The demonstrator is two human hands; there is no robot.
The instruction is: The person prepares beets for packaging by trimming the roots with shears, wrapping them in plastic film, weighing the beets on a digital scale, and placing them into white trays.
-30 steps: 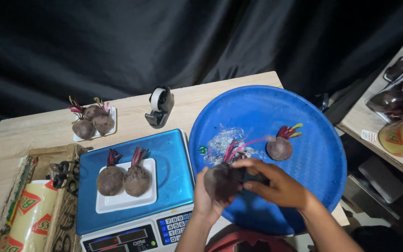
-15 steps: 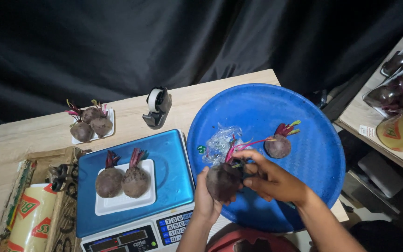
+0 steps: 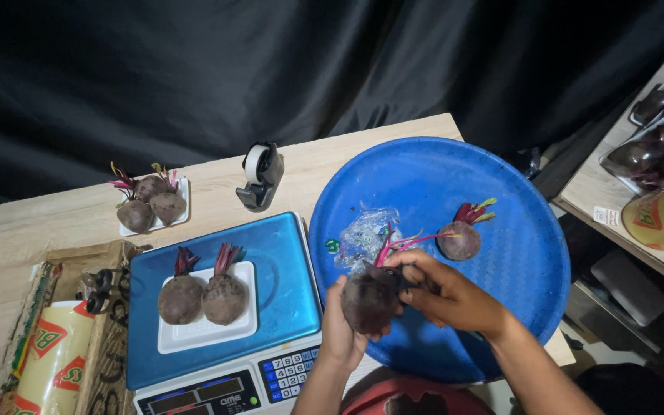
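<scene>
Black cloth hangs behind a pale wooden table, which carries a round blue tray and a blue scale with two beets on a white tray. Over the blue tray's near edge, the left hand cups a beet from below; the right hand closes on its right side.
</scene>
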